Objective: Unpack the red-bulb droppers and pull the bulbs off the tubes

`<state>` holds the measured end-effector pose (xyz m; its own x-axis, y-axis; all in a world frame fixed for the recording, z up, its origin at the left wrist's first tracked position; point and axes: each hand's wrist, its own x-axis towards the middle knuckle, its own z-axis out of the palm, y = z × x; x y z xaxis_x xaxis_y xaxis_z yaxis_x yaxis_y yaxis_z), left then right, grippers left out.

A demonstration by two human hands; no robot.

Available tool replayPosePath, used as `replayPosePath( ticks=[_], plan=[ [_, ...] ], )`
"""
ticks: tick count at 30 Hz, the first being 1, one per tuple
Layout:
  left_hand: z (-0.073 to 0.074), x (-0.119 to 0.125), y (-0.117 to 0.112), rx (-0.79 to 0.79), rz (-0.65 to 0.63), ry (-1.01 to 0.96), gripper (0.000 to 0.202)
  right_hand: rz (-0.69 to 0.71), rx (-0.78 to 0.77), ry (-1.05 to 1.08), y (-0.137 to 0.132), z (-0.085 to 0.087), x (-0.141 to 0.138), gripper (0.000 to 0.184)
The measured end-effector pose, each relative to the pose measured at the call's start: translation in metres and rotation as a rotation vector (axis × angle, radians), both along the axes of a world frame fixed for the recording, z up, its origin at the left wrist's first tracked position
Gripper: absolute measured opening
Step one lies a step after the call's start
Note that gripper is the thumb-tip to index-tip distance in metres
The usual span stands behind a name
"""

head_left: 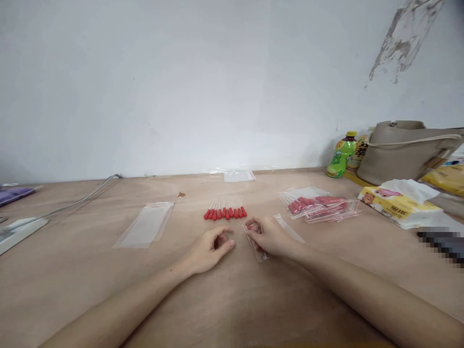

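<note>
Pinching a clear, glossy plastic bag (261, 255), the right hand (268, 236) is closed over its upper end, with a little red showing under the fingertips. The bag lies slantwise on the matte plywood table (232, 299), just right of the left hand (212, 249), which rests half curled; whether it holds anything I cannot tell. Just beyond both hands lies one neat row of thin clear droppers (224, 212) with red rubber bulbs (about ten, some overlapping). At right is a fanned pile (319, 204) of filled bags, count unclear. At left lies one flat empty bag (147, 224). Far right: one green bottle (340, 154), one beige handbag (406, 150).
</note>
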<state>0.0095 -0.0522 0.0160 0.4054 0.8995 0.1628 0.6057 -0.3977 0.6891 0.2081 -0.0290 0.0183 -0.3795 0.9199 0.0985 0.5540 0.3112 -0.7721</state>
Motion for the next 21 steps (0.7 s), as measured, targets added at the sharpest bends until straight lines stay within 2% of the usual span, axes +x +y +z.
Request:
replayPosePath(
  ticks=[3,5,9,15,17,18,21],
  plan=[
    [-0.002,0.013,0.003,-0.063,0.010,-0.106,0.040,-0.034,-0.231,0.203,0.009,0.000,-0.008,0.020],
    [-0.003,0.018,0.006,-0.088,0.011,-0.155,0.046,-0.061,-0.283,0.251,0.015,0.000,-0.014,0.024],
    [-0.008,0.023,0.008,-0.070,0.064,-0.197,0.051,-0.090,-0.260,0.269,0.017,0.001,-0.023,0.027],
    [-0.016,0.022,0.012,-0.068,0.067,-0.218,0.038,-0.024,-0.234,0.271,0.011,-0.004,-0.025,0.017],
    [-0.018,0.021,0.012,-0.057,0.061,-0.222,0.038,0.038,-0.163,0.228,0.008,-0.003,-0.022,0.020],
    [-0.018,0.021,0.012,-0.054,0.058,-0.227,0.037,0.094,-0.072,0.181,0.006,-0.002,-0.019,0.023],
    [-0.020,0.019,0.012,-0.052,0.050,-0.257,0.035,0.293,0.341,0.014,0.000,-0.001,-0.012,0.031]
  ],
)
